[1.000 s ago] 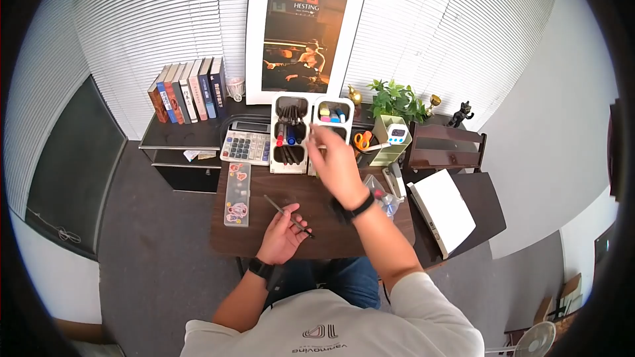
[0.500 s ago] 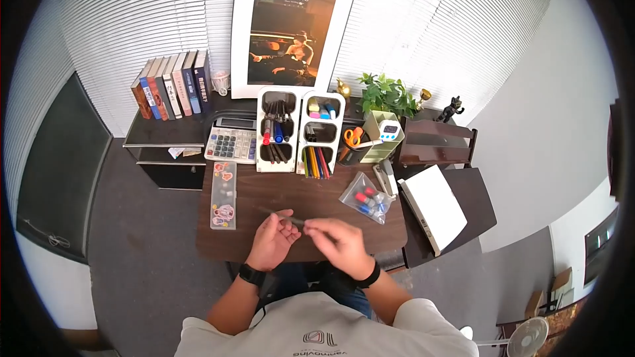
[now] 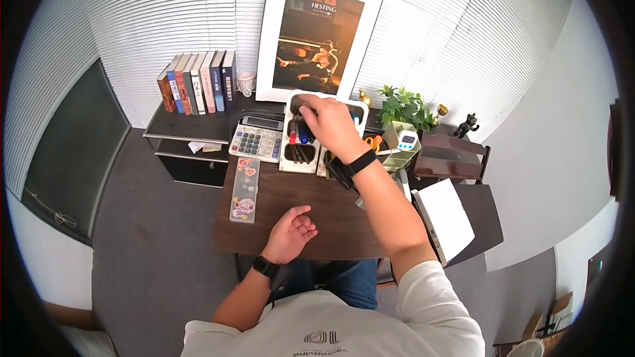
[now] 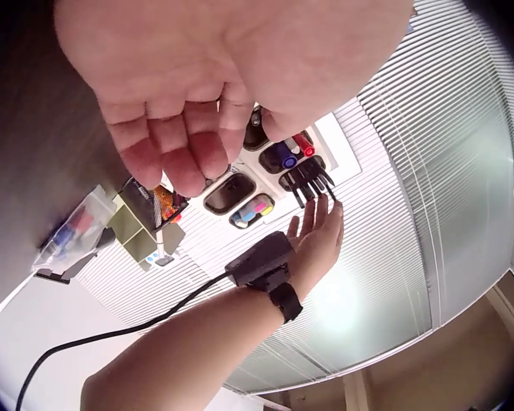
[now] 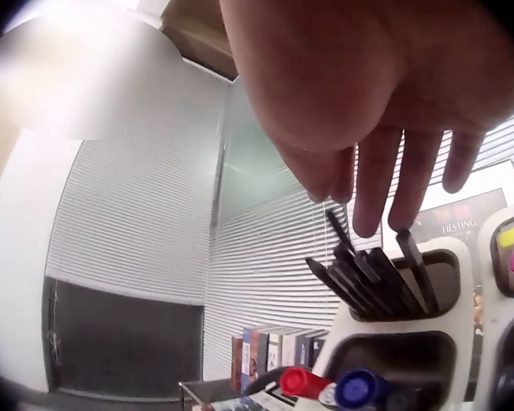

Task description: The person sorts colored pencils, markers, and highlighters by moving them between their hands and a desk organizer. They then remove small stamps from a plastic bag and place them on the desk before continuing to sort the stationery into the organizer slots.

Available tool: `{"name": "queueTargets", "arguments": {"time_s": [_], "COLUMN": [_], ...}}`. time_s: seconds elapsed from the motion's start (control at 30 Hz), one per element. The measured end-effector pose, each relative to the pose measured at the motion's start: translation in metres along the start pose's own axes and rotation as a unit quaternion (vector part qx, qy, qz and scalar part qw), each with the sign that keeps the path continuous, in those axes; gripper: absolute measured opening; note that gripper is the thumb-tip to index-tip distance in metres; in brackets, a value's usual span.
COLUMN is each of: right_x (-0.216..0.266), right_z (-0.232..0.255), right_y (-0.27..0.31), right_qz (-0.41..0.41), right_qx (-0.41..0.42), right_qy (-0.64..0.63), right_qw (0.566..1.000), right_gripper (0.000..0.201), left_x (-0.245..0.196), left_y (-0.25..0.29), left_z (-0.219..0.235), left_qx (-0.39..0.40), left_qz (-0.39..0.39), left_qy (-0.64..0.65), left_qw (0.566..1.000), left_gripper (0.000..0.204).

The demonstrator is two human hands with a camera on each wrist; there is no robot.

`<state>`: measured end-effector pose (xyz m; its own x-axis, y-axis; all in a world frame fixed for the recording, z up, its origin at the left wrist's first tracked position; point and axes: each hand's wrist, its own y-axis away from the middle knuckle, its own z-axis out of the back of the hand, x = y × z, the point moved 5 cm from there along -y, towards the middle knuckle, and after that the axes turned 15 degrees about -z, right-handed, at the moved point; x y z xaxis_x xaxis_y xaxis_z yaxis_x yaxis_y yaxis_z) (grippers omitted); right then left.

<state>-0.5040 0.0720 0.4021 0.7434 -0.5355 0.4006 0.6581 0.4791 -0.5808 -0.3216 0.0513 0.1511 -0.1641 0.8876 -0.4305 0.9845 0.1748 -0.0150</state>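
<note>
My right hand (image 3: 329,127) reaches over the back compartment of the white desk organizer (image 5: 464,342). In the right wrist view its fingers point down, extended, close above a bunch of black pens (image 5: 381,287). One slim black pen (image 5: 338,227) stands higher than most, its top right at the thumb and index fingertips. A red-capped marker (image 5: 300,382) and a blue-capped marker (image 5: 360,389) sit in the compartment in front. Palm up, my left hand (image 3: 289,235) hovers over the desk's near edge with fingers loosely bent and nothing in it.
A calculator (image 3: 259,142) and a stickered pencil case (image 3: 244,192) lie left of the organizer. Orange scissors (image 3: 374,142), a green holder (image 3: 399,139) and a plant (image 3: 405,106) stand to the right. A bag of markers (image 4: 73,229) is partly hidden behind my right arm in the head view.
My hands were together at a slim dark pen half a second ago. Since then my right hand has moved forward to the organizer's back compartment, and my left hand is left without the pen.
</note>
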Motion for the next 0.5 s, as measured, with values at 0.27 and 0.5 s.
{"name": "queueTargets", "arguments": {"time_s": [0.27, 0.5], "right_x": [0.028, 0.005], "right_z": [0.006, -0.050], "right_y": [0.092, 0.083], "right_qz": [-0.009, 0.101], "right_qx": [-0.005, -0.008], "right_qy": [-0.052, 0.207], "right_qw": [0.999, 0.973], "right_gripper": [0.016, 0.054], "left_x": [0.000, -0.001], "left_y": [-0.002, 0.000], "left_z": [-0.003, -0.007], "left_qx": [-0.007, -0.008], "left_qz": [0.008, 0.009], "left_qy": [0.005, -0.016], "left_qw": [1.000, 1.000], "left_gripper": [0.033, 0.033]}}
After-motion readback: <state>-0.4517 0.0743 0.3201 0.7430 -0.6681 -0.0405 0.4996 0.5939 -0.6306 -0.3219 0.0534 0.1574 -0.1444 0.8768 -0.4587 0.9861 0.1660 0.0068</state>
